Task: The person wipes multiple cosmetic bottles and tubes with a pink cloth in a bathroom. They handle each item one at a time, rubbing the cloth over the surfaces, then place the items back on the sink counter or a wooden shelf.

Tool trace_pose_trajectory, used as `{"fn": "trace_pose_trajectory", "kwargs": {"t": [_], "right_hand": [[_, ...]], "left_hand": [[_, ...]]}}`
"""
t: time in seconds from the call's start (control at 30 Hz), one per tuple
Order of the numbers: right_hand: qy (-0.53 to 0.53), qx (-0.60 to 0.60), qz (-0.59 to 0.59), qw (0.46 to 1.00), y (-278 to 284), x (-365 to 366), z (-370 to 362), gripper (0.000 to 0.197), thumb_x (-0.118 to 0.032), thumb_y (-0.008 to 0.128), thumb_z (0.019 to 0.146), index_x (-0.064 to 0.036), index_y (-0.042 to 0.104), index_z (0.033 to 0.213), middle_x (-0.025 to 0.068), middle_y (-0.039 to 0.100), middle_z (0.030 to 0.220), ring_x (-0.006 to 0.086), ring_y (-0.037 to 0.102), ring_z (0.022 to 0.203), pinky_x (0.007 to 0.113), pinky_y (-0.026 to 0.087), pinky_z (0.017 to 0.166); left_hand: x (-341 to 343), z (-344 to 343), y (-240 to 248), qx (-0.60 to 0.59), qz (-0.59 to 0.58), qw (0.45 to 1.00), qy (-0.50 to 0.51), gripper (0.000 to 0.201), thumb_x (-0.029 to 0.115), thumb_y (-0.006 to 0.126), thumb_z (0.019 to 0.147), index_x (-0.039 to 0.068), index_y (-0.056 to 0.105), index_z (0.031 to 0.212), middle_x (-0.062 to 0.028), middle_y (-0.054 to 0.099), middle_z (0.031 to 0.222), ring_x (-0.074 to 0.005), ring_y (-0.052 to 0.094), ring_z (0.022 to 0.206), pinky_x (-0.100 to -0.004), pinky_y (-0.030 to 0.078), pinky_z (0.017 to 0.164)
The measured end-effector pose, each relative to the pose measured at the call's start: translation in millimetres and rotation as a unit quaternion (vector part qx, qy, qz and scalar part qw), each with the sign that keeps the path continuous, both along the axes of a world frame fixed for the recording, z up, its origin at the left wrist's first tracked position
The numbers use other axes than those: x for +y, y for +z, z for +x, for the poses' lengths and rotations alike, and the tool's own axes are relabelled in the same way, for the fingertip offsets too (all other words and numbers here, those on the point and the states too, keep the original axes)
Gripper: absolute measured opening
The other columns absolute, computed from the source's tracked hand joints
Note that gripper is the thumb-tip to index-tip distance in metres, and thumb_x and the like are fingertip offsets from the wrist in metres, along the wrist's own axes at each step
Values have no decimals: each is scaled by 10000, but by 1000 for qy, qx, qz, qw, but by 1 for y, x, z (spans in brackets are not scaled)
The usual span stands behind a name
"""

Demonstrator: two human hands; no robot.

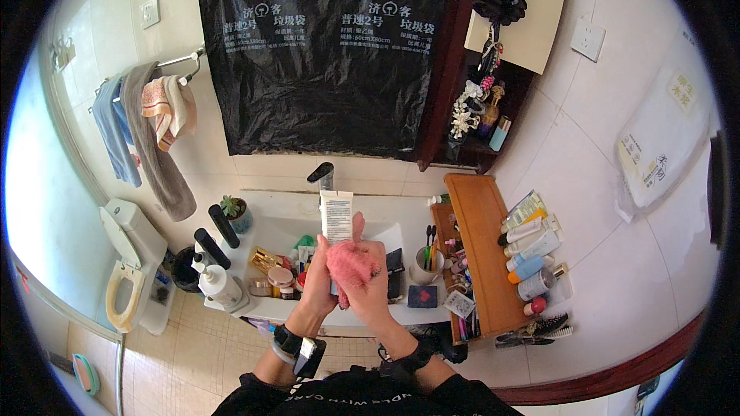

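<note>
Over the sink (308, 212) my two hands are close together. A white squeeze tube (337, 217) with small print stands up out of my left hand (314, 285), whose fingers are closed round its lower part. My right hand (371, 286) grips a bunched pink cloth (352, 263) and presses it against the tube's lower end, which the cloth hides. Beneath my hands the basin holds cosmetics: a pink-lidded jar (280, 277), a gold item (265, 260) and a dark flat case (395, 263). Just behind the tube rises the faucet (325, 177).
Left on the counter stand a pump bottle (220, 283), two black cylinders and a potted succulent (236, 212). At right are a toothbrush cup (425, 266), a wooden organizer (486, 254) and several bottles and tubes. Black plastic (324, 85) covers the mirror area. A toilet (131, 270) is far left.
</note>
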State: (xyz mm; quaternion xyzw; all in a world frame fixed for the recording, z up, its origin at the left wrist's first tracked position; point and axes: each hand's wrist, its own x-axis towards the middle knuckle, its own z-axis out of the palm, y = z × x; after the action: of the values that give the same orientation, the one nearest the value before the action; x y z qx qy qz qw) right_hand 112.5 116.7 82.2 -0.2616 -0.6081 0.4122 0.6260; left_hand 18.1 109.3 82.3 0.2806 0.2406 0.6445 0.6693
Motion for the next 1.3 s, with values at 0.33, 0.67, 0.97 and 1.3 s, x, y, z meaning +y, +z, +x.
{"fn": "trace_pose_trajectory", "kwargs": {"t": [0.33, 0.67, 0.97, 1.3], "right_hand": [[-144, -23, 26, 989, 13, 56, -2, 381, -119, 765, 717, -22, 506, 979, 106, 435, 1009, 251, 494, 933, 348, 419, 823], [-211, -149, 136, 957, 2, 53, 0, 413, -166, 795, 719, -21, 506, 976, 115, 438, 1037, 247, 493, 954, 352, 419, 844], [73, 133, -230, 961, -4, 60, 17, 357, -169, 782, 760, -2, 591, 1012, 44, 624, 971, 121, 600, 869, 234, 485, 762], [107, 13, -229, 967, -8, 56, 25, 300, -214, 757, 802, 1, 650, 981, 10, 630, 860, 80, 574, 737, 233, 459, 643]], "left_hand": [[-19, 8, -21, 122, 40, 992, 6, 405, 130, 530, 954, 67, 424, 1340, -18, 554, 1162, -80, 544, 962, -242, 475, 796], [-17, -6, -17, 199, 48, 979, 8, 358, 102, 541, 939, 34, 462, 1282, -4, 565, 1078, -57, 520, 901, -208, 441, 762], [-25, -16, -18, 185, 54, 981, -14, 433, 57, 525, 919, 4, 427, 1337, -55, 571, 1169, -128, 548, 998, -274, 476, 824], [-32, -30, -15, 274, 31, 953, -126, 325, 87, 513, 923, 4, 461, 1232, -53, 554, 831, -87, 508, 614, -217, 435, 459]]}}
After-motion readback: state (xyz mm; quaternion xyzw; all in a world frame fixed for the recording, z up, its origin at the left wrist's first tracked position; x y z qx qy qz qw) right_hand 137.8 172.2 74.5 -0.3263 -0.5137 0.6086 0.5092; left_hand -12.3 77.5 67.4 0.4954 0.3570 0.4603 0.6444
